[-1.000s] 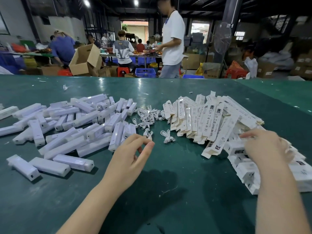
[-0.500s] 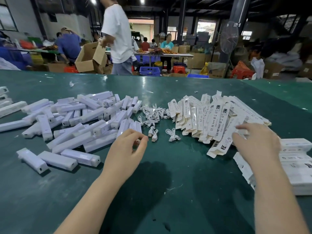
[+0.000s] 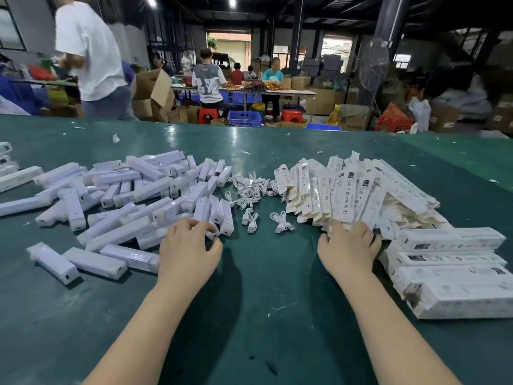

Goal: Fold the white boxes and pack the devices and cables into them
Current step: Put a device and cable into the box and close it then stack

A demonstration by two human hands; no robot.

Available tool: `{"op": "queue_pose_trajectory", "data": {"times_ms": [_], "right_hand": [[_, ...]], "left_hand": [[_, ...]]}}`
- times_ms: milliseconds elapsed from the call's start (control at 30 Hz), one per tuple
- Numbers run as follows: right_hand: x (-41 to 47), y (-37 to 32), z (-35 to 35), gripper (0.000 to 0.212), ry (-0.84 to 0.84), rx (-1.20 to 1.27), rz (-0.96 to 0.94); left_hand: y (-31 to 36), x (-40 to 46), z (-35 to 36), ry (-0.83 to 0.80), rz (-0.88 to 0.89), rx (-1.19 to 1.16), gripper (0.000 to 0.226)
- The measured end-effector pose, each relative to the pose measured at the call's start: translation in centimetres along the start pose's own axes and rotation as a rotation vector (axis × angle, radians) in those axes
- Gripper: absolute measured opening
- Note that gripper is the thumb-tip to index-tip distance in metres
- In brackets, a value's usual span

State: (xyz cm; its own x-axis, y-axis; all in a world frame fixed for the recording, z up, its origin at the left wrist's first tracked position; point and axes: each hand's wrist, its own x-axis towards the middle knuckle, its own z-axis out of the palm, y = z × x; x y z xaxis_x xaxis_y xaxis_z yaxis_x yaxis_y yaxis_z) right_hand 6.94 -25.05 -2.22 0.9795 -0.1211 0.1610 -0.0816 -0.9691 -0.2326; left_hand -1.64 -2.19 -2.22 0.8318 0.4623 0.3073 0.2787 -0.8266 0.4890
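A pile of white devices [image 3: 144,190] covers the left of the green table [image 3: 266,315]. My left hand [image 3: 191,245] is at the pile's near edge, with fingers and thumb curled round one small white device [image 3: 213,234]. Loose white cables [image 3: 251,190] lie in the middle. To the right is a heap of flat unfolded white boxes [image 3: 358,190]. My right hand [image 3: 349,245] rests on the near ends of those flat boxes, its thumb spread out to the left. Folded white boxes [image 3: 449,268] are stacked at the right.
More white boxes [image 3: 11,173] lie at the table's far left edge. Beyond the table a person in a white shirt [image 3: 91,51] walks past. Other people sit at a work table [image 3: 249,90] among cardboard cartons, a blue crate [image 3: 244,118] and red stools.
My left hand moved forward onto the near edge of the device pile. My right hand moved left from the folded boxes onto the flat boxes. The person in white walked left.
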Motion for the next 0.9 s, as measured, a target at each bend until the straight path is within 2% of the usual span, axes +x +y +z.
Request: {"op": "queue_pose_trajectory", "data": {"times_ms": [133, 200, 267, 333, 400, 500, 633, 733, 800, 900], "right_hand": [[0.5, 0.2, -0.1, 0.032, 0.155, 0.129, -0.025], [0.6, 0.2, -0.1, 0.032, 0.168, 0.218, -0.075], [0.6, 0.2, 0.1, 0.032, 0.113, 0.335, -0.120], [0.5, 0.2, 0.2, 0.029, 0.085, 0.417, -0.092], [0.6, 0.2, 0.1, 0.030, 0.170, 0.481, -0.037], [0.7, 0.4, -0.2, 0.030, 0.251, 0.474, -0.003], [0.7, 0.5, 0.1, 0.034, 0.081, 0.389, 0.033], [1.1, 0.4, 0.1, 0.029, 0.070, 0.508, 0.012], [1.0, 0.4, 0.1, 0.026, 0.113, 0.580, 0.028], [0.9, 0.4, -0.2, 0.023, 0.275, 0.566, 0.050]], "left_hand": [[0.1, 0.1, 0.0, 0.037, 0.006, -0.020, 0.026], [0.2, 0.1, 0.1, 0.046, 0.014, -0.045, 0.024], [0.3, 0.0, 0.2, 0.050, 0.021, -0.066, 0.022], [0.3, 0.0, 0.2, 0.058, 0.031, -0.082, 0.021], [0.4, 0.0, 0.2, 0.077, 0.037, -0.108, 0.020], [0.5, 0.0, 0.0, 0.094, 0.052, -0.138, 0.018], [0.6, -0.2, 0.1, 0.085, 0.076, -0.177, 0.017], [0.8, -0.2, 0.1, 0.049, 0.078, -0.233, 0.016], [0.8, -0.2, 0.1, 0.031, 0.080, -0.257, 0.016], [0.7, -0.1, 0.2, 0.028, 0.081, -0.311, 0.017]]}}
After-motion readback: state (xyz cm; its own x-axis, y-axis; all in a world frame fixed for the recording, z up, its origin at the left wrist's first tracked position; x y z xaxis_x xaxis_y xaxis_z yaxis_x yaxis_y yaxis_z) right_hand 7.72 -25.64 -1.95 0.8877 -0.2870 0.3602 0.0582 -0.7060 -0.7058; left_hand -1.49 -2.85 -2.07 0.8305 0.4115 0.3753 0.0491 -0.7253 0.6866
